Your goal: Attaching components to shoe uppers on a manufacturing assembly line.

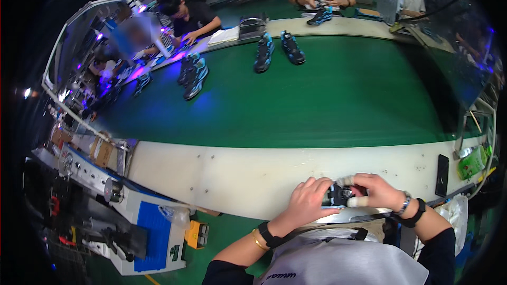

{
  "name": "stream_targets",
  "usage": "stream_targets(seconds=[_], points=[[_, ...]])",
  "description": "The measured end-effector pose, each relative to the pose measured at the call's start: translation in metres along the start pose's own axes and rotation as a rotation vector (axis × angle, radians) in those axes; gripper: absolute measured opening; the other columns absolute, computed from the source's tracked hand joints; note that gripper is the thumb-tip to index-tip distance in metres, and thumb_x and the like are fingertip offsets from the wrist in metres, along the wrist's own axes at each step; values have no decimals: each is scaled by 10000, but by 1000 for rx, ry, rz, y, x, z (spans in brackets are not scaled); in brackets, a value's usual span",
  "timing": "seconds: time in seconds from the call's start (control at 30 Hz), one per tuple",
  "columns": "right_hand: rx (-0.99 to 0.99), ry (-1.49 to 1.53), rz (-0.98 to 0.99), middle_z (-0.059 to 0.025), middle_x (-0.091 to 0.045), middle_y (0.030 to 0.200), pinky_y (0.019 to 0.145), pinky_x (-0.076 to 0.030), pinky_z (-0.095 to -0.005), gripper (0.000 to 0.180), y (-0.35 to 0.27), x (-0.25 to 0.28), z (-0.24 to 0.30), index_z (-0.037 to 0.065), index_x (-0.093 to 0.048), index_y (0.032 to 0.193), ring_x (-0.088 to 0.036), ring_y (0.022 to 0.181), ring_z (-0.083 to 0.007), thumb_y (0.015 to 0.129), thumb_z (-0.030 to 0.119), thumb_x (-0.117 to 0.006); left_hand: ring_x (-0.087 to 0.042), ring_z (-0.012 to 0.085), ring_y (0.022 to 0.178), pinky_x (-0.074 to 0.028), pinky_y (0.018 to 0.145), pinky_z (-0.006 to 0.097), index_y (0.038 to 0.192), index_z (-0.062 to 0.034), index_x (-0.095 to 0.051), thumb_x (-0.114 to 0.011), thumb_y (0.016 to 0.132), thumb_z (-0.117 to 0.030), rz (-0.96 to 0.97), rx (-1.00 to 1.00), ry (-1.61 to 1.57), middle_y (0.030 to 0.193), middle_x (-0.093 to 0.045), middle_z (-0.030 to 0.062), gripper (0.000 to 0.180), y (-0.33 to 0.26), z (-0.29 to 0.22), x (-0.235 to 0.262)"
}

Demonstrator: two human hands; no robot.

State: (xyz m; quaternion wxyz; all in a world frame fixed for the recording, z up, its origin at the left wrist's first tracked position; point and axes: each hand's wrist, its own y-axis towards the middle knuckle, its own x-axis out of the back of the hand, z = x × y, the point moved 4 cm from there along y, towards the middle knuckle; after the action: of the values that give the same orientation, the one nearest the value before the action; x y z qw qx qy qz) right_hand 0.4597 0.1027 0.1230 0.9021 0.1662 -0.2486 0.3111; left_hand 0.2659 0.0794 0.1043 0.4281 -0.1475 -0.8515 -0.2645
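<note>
A black and light-blue shoe (337, 195) is held low at the near edge of the white worktop. My left hand (310, 200) is closed round its left end, with the fingers over the top. My right hand (376, 192) grips the other end, and whitish coverings show on some of its fingers. Much of the shoe is hidden by both hands, and something reddish shows beside the right fingers. Both wrists wear dark bands.
Beyond the white worktop (253, 171) runs a green conveyor belt (317, 105) carrying several black and blue shoes (292, 48). A phone (442, 175) and a green packet (472, 163) lie at the right. A machine with a blue panel (153, 237) stands at left. Co-workers sit across the belt.
</note>
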Motion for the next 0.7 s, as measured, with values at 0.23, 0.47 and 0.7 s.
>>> stream_targets(seconds=[0.23,0.47,0.7], points=[[-239,-111,-170,-75,-527,682,584,-468,-341,355,-16,-7,-9,69,-548,892,-553,613,-240,734,261,-802,-608,226,844,-492,712,363,1118,-118,-594,-863,575,-395,-62,28,-30,1006,-654,11,666,7,-1,-9],[-81,-21,-214,-100,-529,730,580,-427,-410,342,-9,-21,-4,54,-443,815,-552,645,-309,791,238,-731,-603,266,842,-495,720,388,1125,-133,-603,-906,502,-356,-47,28,-7,962,-655,40,727,-1,0,-6],[65,81,-158,-98,-522,696,596,-432,-388,275,-15,-23,-4,33,-486,871,-538,631,-289,781,158,-715,-580,274,863,-471,744,408,1164,-127,-580,-901,494,-389,-96,12,3,1001,-657,38,788,-11,4,-10]])
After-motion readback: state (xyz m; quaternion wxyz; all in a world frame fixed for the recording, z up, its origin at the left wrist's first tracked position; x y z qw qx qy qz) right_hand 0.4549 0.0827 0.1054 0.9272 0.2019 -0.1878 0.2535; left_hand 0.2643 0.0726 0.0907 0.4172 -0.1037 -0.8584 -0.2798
